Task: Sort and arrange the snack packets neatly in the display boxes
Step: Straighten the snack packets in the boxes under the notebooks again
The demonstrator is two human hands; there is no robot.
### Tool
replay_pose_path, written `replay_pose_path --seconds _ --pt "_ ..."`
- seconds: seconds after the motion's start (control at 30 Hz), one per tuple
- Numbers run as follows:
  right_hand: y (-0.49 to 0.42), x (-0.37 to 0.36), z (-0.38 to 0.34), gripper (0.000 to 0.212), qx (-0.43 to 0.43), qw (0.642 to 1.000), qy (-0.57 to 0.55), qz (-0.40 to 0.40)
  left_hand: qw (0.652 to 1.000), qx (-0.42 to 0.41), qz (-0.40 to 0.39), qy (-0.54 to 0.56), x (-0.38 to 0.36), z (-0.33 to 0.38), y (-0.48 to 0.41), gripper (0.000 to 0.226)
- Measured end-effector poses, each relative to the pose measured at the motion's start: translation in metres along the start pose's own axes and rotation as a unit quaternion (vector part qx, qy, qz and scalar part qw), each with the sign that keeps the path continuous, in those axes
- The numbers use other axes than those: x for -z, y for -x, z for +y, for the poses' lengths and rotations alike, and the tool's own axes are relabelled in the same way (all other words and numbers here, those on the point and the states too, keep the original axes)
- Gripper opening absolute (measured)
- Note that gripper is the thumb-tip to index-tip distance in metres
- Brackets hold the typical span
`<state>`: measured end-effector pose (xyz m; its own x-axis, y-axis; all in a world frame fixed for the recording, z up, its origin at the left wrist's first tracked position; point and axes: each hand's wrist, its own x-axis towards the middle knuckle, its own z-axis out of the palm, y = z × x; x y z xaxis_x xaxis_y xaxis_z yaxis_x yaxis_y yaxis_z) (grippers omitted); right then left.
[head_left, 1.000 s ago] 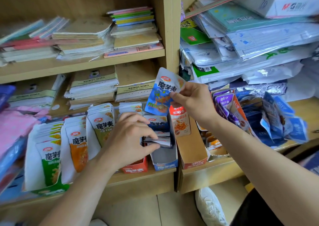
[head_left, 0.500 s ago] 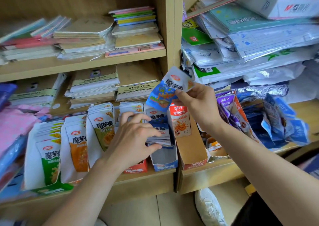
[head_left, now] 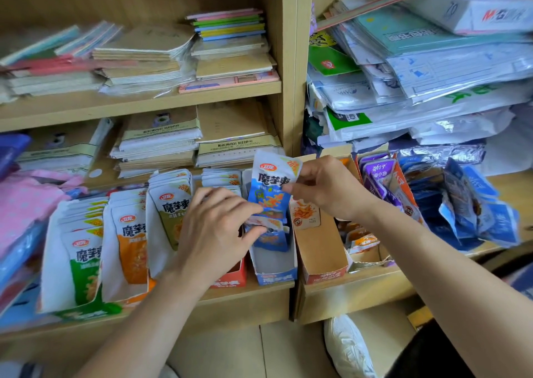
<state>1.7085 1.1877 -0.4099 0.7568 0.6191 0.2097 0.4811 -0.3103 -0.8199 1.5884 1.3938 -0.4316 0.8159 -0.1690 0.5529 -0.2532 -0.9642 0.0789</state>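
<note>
My right hand (head_left: 323, 186) pinches a blue snack packet (head_left: 272, 181) by its right edge and holds it upright over the blue display box (head_left: 275, 274). My left hand (head_left: 219, 227) presses on the stack of blue packets (head_left: 271, 237) inside that box, thumb and fingers around them. Left of it stand a red box (head_left: 230, 279), mostly hidden by my hand, and rows of olive (head_left: 168, 204), orange (head_left: 129, 233) and green packets (head_left: 83, 262). To the right is a brown box (head_left: 320, 250) with an orange packet (head_left: 305, 214).
Purple packets (head_left: 377, 175) and loose dark blue packets (head_left: 473, 210) crowd the right-hand shelf. Stacks of notebooks (head_left: 161, 144) fill the shelves above, with wrapped paper packs (head_left: 432, 69) at upper right. A wooden upright (head_left: 291, 60) divides the two shelf units. A white shoe (head_left: 346, 346) lies on the floor.
My right hand has brought the blue packet down and leftward, turning it upright over the blue box. My left hand stays on the packets in the box.
</note>
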Motion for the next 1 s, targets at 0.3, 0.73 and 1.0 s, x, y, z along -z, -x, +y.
replay_pose_path --seconds 0.3,0.73,1.0 --pt "0.007 0.001 -0.008 0.023 0.044 0.984 -0.037 0.171 0.998 -0.063 0.012 0.016 -0.003 -0.001 0.011 0.009" --pt "0.029 0.0 -0.007 0.037 0.031 0.976 -0.098 0.191 0.996 -0.009 -0.09 -0.024 -0.009 0.002 0.012 0.027" --pt "0.049 -0.006 0.003 0.037 -0.017 0.989 -0.066 0.134 0.995 0.021 -0.064 -0.078 -0.012 0.001 0.016 0.046"
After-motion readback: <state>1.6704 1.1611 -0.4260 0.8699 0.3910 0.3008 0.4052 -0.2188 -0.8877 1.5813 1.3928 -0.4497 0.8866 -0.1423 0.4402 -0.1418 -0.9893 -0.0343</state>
